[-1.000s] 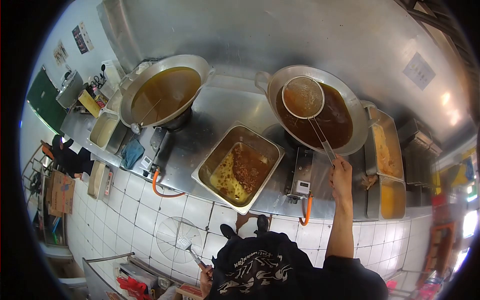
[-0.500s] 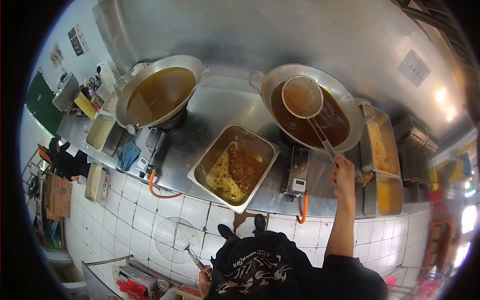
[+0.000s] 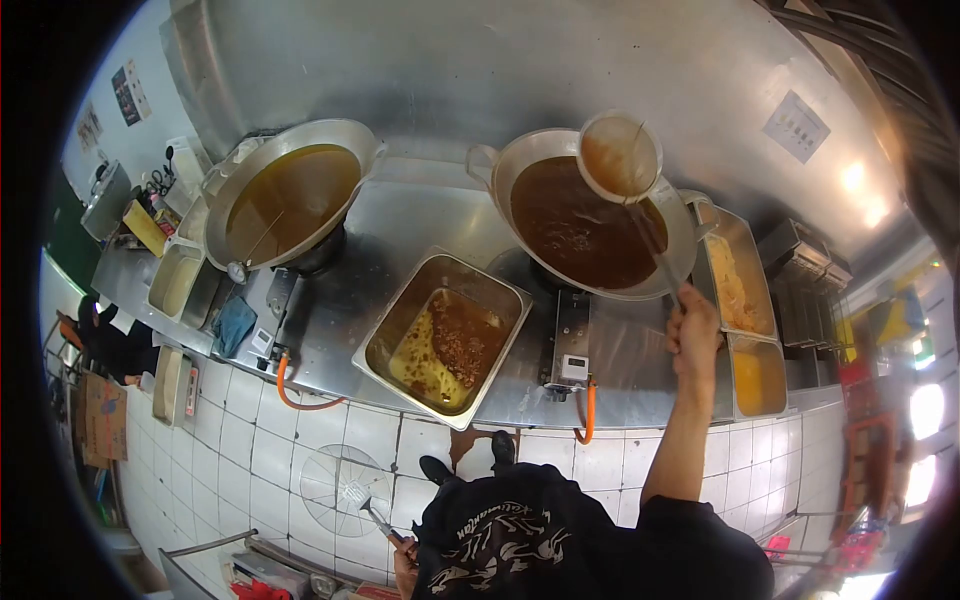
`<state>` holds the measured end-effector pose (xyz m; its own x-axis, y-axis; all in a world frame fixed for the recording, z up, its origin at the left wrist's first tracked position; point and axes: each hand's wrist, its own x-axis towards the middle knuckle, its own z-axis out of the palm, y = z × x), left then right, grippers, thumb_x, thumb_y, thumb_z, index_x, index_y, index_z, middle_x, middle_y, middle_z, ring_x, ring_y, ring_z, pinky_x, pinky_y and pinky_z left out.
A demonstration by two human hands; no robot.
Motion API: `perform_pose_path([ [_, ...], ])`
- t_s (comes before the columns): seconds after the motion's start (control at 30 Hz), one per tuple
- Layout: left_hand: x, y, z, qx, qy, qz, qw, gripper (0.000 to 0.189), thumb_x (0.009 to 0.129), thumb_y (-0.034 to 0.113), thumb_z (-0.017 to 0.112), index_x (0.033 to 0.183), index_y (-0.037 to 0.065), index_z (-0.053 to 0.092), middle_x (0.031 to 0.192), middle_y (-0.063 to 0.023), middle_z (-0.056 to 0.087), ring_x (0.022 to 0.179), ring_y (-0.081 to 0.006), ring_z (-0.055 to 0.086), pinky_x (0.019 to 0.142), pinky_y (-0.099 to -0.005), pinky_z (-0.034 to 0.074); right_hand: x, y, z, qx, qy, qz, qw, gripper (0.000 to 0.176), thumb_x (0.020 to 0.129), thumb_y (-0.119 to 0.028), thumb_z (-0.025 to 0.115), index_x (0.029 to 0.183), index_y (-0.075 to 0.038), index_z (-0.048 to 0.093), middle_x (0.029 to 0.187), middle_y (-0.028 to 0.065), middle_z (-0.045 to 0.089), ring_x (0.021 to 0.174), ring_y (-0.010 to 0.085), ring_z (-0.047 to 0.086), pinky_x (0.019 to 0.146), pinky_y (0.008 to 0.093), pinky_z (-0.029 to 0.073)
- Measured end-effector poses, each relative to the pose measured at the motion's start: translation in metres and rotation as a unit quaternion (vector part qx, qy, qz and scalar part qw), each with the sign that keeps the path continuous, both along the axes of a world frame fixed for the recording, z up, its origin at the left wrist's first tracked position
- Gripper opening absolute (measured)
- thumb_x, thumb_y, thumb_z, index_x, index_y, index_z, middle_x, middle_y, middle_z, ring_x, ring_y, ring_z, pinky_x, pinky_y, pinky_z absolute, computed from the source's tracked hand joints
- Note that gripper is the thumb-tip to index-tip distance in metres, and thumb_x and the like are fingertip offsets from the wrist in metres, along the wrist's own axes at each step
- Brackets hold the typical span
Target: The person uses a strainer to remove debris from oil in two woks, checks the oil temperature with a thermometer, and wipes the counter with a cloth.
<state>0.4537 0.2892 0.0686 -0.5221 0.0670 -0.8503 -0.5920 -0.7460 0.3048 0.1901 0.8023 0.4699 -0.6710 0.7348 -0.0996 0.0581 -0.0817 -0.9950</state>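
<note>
Steel counter (image 3: pixel 400 230) ahead: right hand (image 3: pixel 695 335) clenches skimmer (image 3: pixel 620 155) handle above wok (image 3: pixel 502 190); left hand (image 3: pixel 403 560) grips spatula (image 3: pixel 372 513); shirt print (image 3: pixel 500 545) illegible.

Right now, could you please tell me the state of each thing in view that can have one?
Right wok: filled with dark brown liquid.
Skimmer: held above the right wok's far rim, out of the liquid.
Right hand: shut on the skimmer's handle.
Left wok: filled with amber liquid.
Steel tray: partly filled, yellowish liquid and brown crumbs.
Spatula: held low at the person's side.
Left hand: shut on the spatula's handle.
</note>
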Motion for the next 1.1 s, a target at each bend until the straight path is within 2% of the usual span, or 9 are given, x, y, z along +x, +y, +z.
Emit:
perform_pose_path([
  [0.13, 0.006, -0.004, -0.024, 0.003, 0.008, 0.016, 1.000, 0.028, 0.080, 0.008, 0.065, 0.067, 0.016, 0.042, 0.052, 0.0062, 0.033, 0.042, -0.0080, 0.028, 0.040, -0.0217, 0.024, 0.007, 0.011, -0.041, -0.101, -0.005, 0.027, 0.994, 0.023, 0.092, -0.018, 0.044, 0.069, -0.015, 0.041, 0.051, -0.0053, 0.028, 0.037, 0.0049, 0.024, 0.030, 0.0220, 0.017],
  [0.4, 0.011, -0.004, -0.025, -0.006, -0.016, 0.006, 1.000, 0.025, 0.081, 0.010, 0.065, 0.070, 0.016, 0.043, 0.056, 0.0065, 0.034, 0.045, -0.0071, 0.029, 0.040, -0.0216, 0.022, 0.004, 0.019, 0.038, -0.008, 0.053, 0.001, 0.999, 0.018, 0.092, -0.019, 0.045, 0.076, -0.013, 0.045, 0.051, -0.0065, 0.028, 0.037, 0.0038, 0.023, 0.031, 0.0213, 0.017],
  [0.53, 0.016, -0.006, -0.041, 0.021, 0.011, 0.027, 0.999, 0.024, 0.082, 0.013, 0.064, 0.072, 0.016, 0.043, 0.058, 0.0068, 0.034, 0.048, -0.0068, 0.030, 0.042, -0.0203, 0.023, -0.003, 0.017, 0.012, 0.024, 0.040, -0.020, 0.999, 0.014, 0.092, -0.018, 0.045, 0.085, -0.008, 0.053, 0.052, -0.0067, 0.028, 0.038, 0.0040, 0.025, 0.032, 0.0213, 0.017],
  [0.7, -0.009, 0.013, 0.039, -0.004, -0.007, -0.012, 1.000, 0.022, 0.083, 0.012, 0.063, 0.074, 0.016, 0.043, 0.060, 0.0065, 0.034, 0.050, -0.0063, 0.030, 0.046, -0.0189, 0.026, -0.005, 0.025, -0.035, -0.081, 0.010, 0.009, 0.997, 0.020, 0.092, -0.017, 0.044, 0.072, -0.016, 0.042, 0.052, -0.0053, 0.029, 0.038, 0.0047, 0.024, 0.032, 0.0219, 0.017],
  [0.77, -0.019, 0.032, 0.072, -0.066, 0.098, 0.050, 0.992, 0.021, 0.083, 0.012, 0.063, 0.074, 0.015, 0.044, 0.060, 0.0066, 0.035, 0.049, -0.0057, 0.030, 0.045, -0.0193, 0.028, -0.005, 0.034, -0.034, -0.097, 0.002, 0.027, 0.995, 0.020, 0.092, -0.017, 0.043, 0.073, -0.016, 0.041, 0.052, -0.0058, 0.028, 0.038, 0.0048, 0.023, 0.032, 0.0216, 0.017],
  [0.83, -0.010, 0.019, 0.042, -0.030, 0.061, 0.042, 0.997, 0.021, 0.082, 0.011, 0.063, 0.073, 0.015, 0.044, 0.058, 0.0068, 0.034, 0.048, -0.0058, 0.032, 0.045, -0.0194, 0.030, -0.005, 0.033, -0.005, -0.076, 0.008, 0.017, 0.997, 0.020, 0.092, -0.017, 0.043, 0.072, -0.016, 0.041, 0.052, -0.0059, 0.028, 0.038, 0.0048, 0.022, 0.032, 0.0215, 0.016],
  [0.9, -0.018, 0.025, 0.062, -0.042, 0.011, 0.043, 0.998, 0.023, 0.080, 0.010, 0.064, 0.071, 0.015, 0.044, 0.055, 0.0065, 0.035, 0.045, -0.0068, 0.033, 0.044, -0.0189, 0.031, -0.002, 0.030, 0.024, -0.055, 0.015, 0.002, 0.998, 0.021, 0.093, -0.016, 0.043, 0.072, -0.016, 0.040, 0.052, -0.0061, 0.027, 0.038, 0.0047, 0.022, 0.032, 0.0213, 0.016],
  [1.0, 0.005, 0.008, -0.009, 0.032, -0.014, 0.073, 0.997, 0.024, 0.078, 0.008, 0.066, 0.068, 0.015, 0.045, 0.053, 0.0057, 0.036, 0.043, -0.0078, 0.034, 0.043, -0.0195, 0.032, 0.002, 0.023, 0.051, -0.001, 0.061, 0.016, 0.998, 0.017, 0.092, -0.020, 0.047, 0.075, -0.016, 0.044, 0.051, -0.0072, 0.028, 0.038, 0.0046, 0.023, 0.031, 0.0215, 0.016],
  [1.1, 0.004, 0.010, 0.001, 0.011, -0.019, 0.058, 0.998, 0.025, 0.077, 0.006, 0.066, 0.066, 0.015, 0.045, 0.051, 0.0050, 0.037, 0.040, -0.0082, 0.034, 0.042, -0.0205, 0.032, 0.001, 0.034, 0.015, -0.049, 0.042, -0.018, 0.998, 0.021, 0.092, -0.017, 0.047, 0.072, -0.015, 0.041, 0.052, -0.0065, 0.028, 0.037, 0.0047, 0.022, 0.030, 0.0209, 0.015],
])
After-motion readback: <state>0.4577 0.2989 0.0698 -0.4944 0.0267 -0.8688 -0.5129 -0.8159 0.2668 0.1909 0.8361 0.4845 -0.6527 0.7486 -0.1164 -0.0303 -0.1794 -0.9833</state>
